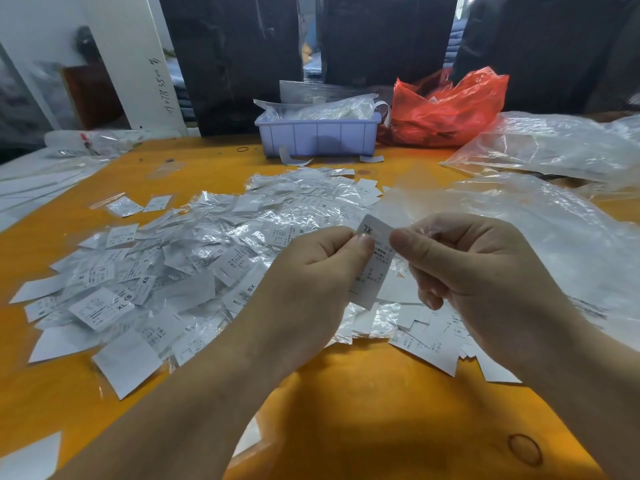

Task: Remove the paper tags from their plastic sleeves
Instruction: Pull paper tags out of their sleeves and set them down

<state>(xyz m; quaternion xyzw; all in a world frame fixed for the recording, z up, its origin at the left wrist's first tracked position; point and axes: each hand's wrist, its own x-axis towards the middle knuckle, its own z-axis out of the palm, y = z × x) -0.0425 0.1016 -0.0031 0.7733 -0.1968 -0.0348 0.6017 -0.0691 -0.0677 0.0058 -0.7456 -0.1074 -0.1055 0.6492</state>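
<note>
Orange table (363, 410), heaped paper tags (194, 258), lilac bin (317, 136), seemingly dark stacks behind.

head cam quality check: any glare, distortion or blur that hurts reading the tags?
Head view: wide-angle bending at the edges, where the table rim and forearms curve. Glare flecks on the pile of sleeved tags wash out much print. The tag pinched by the left hand and right hand is sharp enough to read XL. Background is dark and soft; the hands shade the near tabletop.
</note>
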